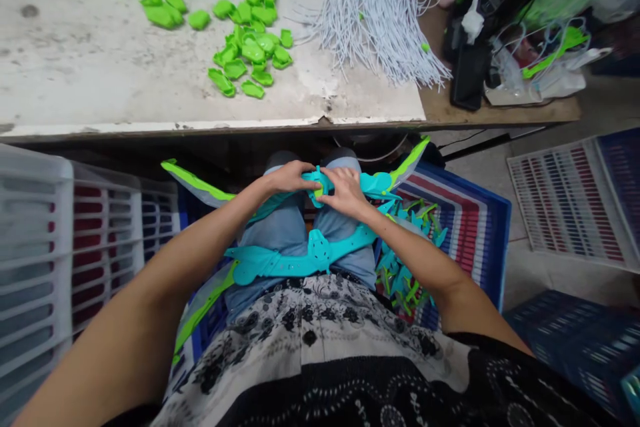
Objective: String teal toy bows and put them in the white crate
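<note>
A turquoise plastic toy bow [375, 182] with green and grey tips lies across my knees. My left hand [293, 177] grips its middle from the left, thumb and fingers closed on it. From the other side my right hand [345, 192] is closed around the same middle part, its thumb close to a small green piece [319, 191] set there. Nearer my body, a second turquoise toy bow [287, 265] rests on my lap, untouched by either hand. My fingers hide part of the held bow's centre.
On the table [125, 67] are many small green plastic pieces [253, 47] and a bundle of white cords [380, 13]. A black phone [470, 77] lies at right. Crates stand on both sides; the blue-rimmed crate [503, 233] holds turquoise and green parts [413, 287].
</note>
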`<state>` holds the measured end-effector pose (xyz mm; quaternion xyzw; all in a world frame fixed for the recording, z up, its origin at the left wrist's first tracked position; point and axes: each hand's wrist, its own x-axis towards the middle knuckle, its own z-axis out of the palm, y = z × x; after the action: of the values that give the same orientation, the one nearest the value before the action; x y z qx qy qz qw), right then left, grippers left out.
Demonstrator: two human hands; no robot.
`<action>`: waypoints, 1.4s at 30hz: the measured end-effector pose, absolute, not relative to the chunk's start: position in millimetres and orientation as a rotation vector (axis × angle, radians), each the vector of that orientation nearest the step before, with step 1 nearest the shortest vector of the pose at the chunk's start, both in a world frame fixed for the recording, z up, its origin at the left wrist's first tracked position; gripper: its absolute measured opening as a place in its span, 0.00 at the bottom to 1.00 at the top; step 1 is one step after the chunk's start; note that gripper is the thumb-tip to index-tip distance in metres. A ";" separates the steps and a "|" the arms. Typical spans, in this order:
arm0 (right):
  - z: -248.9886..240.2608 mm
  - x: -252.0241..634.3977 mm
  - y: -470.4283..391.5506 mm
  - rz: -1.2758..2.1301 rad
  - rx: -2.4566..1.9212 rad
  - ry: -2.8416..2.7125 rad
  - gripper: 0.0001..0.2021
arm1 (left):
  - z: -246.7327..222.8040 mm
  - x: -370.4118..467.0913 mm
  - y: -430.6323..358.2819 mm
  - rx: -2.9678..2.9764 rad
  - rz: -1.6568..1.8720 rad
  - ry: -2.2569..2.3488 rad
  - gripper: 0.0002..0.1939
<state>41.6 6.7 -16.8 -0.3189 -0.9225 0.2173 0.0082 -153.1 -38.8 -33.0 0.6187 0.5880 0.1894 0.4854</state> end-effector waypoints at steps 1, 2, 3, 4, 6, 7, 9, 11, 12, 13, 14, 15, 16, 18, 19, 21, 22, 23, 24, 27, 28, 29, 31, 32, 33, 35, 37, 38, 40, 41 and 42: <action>-17.2 42.6 5.5 0.658 -0.953 -2.885 0.33 | -31.7 -153.3 -39.6 1.524 0.459 1.439 0.30; -17.3 43.8 4.7 0.646 -0.911 -2.890 0.33 | -29.1 -152.8 -41.2 1.548 0.453 1.447 0.29; -16.7 45.3 4.4 0.640 -0.875 -2.903 0.33 | -25.1 -151.4 -43.7 1.582 0.446 1.455 0.28; -15.1 47.1 4.6 0.640 -0.852 -2.922 0.33 | -20.1 -148.9 -47.4 1.625 0.440 1.470 0.27; -8.1 51.4 6.2 0.640 -0.837 -2.942 0.32 | -9.9 -140.5 -58.3 1.753 0.435 1.562 0.25; -2.5 53.7 7.7 0.639 -0.817 -2.937 0.30 | -6.3 -135.3 -65.3 1.834 0.434 1.638 0.24; 11.5 57.5 12.5 0.662 -0.689 -2.896 0.24 | -4.9 -124.4 -80.1 1.999 0.440 1.807 0.21; 26.7 56.1 21.2 0.700 -0.567 -2.798 0.17 | -12.0 -115.1 -93.1 2.114 0.440 1.926 0.21; 33.6 51.6 27.6 0.703 -0.545 -2.741 0.14 | -17.4 -111.3 -98.1 2.133 0.435 1.962 0.22; 39.3 43.6 35.5 0.687 -0.554 -2.686 0.13 | -22.8 -108.0 -102.0 2.130 0.428 1.986 0.23; 43.6 31.8 44.9 0.647 -0.589 -2.640 0.12 | -27.2 -105.0 -105.0 2.112 0.421 2.001 0.24; 46.4 16.2 55.6 0.596 -0.625 -2.610 0.13 | -29.8 -102.2 -107.8 2.088 0.421 2.009 0.25; 47.7 -2.7 67.3 0.543 -0.652 -2.597 0.13 | -30.2 -99.3 -110.8 2.060 0.432 2.020 0.25; 47.2 -47.1 91.5 0.461 -0.698 -2.597 0.13 | -24.3 -92.9 -119.9 1.985 0.480 2.056 0.23; 46.0 -70.3 103.0 0.436 -0.720 -2.594 0.13 | -19.0 -89.0 -127.0 1.938 0.500 2.057 0.22; 43.7 -112.8 122.3 0.406 -0.778 -2.572 0.13 | -7.9 -79.7 -146.2 1.797 0.477 2.013 0.20; 42.8 -130.4 129.7 0.399 -0.824 -2.561 0.13 | -3.6 -74.4 -157.4 1.709 0.432 1.963 0.21; 42.2 -145.0 135.4 0.393 -0.879 -2.556 0.13 | -1.0 -68.8 -168.5 1.621 0.367 1.896 0.23; 41.9 -156.4 139.8 0.390 -0.938 -2.562 0.14 | 0.0 -63.2 -178.7 1.542 0.296 1.830 0.26; 42.4 -175.3 147.8 0.399 -1.077 -2.603 0.14 | -4.3 -49.2 -196.4 1.406 0.133 1.743 0.39; 43.0 -177.6 149.9 0.414 -1.099 -2.607 0.13 | -6.3 -46.6 -197.3 1.389 0.108 1.737 0.42; 44.0 -178.2 152.2 0.429 -1.112 -2.599 0.13 | -7.6 -45.4 -196.2 1.372 0.105 1.741 0.43; 46.9 -173.7 156.4 0.438 -1.114 -2.552 0.13 | -7.9 -47.4 -189.8 1.335 0.133 1.745 0.43; 48.8 -168.2 157.6 0.422 -1.105 -2.523 0.14 | -6.9 -50.2 -185.6 1.326 0.154 1.748 0.42; 50.9 -160.2 157.5 0.395 -1.094 -2.495 0.14 | -5.5 -53.9 -181.3 1.328 0.178 1.759 0.41; 54.4 -137.0 151.8 0.332 -1.073 -2.468 0.15 | -2.9 -62.1 -172.6 1.346 0.210 1.803 0.40; 55.3 -107.1 138.4 0.285 -1.055 -2.503 0.15 | -2.5 -69.3 -163.7 1.363 0.234 1.834 0.40; 54.5 -91.4 130.0 0.263 -1.038 -2.539 0.15 | -3.4 -71.9 -159.1 1.361 0.238 1.836 0.40; 50.6 -62.6 114.4 0.219 -0.966 -2.618 0.15 | -7.3 -75.4 -150.1 1.349 0.217 1.818 0.39; 48.0 -50.6 109.1 0.201 -0.917 -2.642 0.16 | -9.8 -76.6 -146.0 1.344 0.200 1.802 0.39; 45.4 -40.8 106.2 0.190 -0.860 -2.652 0.16 | -12.3 -77.9 -142.4 1.341 0.187 1.783 0.39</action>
<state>-40.8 106.2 45.4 -0.3033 -0.9347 0.0670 0.1727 -77.9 -142.4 -12.3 0.5390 0.7166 0.0752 0.4362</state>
